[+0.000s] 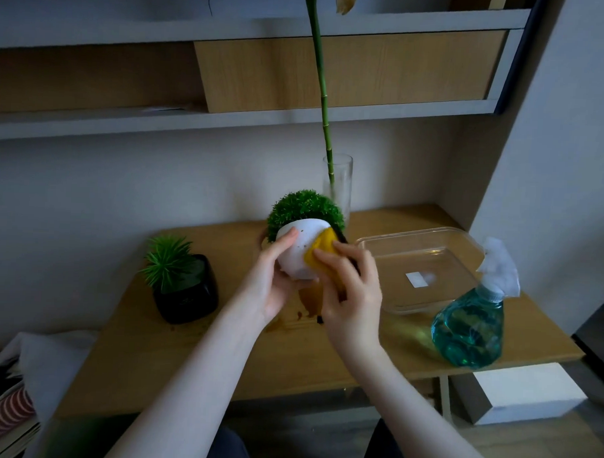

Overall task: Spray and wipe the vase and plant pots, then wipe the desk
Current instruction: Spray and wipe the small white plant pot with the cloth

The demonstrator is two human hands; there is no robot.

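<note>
Two pots and one vase to clean; mid-wipe on the first visible one. Left hand [274, 282] grips the round white ceramic pot with the green ball plant [301, 251], lifted off the wooden surface [221, 356] and tilted away from the person. Right hand [351, 292] pinches a yellow sponge [322, 251] flat against the pot's side; brown specks show on the white just left of the sponge, so not clean yet. Below both hands, brown smears and drips on the surface: desk wipe clearly still pending. Black glossy square pot with spiky green plant [187, 293] sits left of the left hand; can't tell if wiped. Tall clear glass vase with green stalk [338, 182] stands beyond the hands; same, no way to tell. Teal spray bottle with white trigger [472, 324] is parked right of the right hand, next to a clear shallow plastic tray [426, 267]. Estimate: roughly early-to-middle.
</note>
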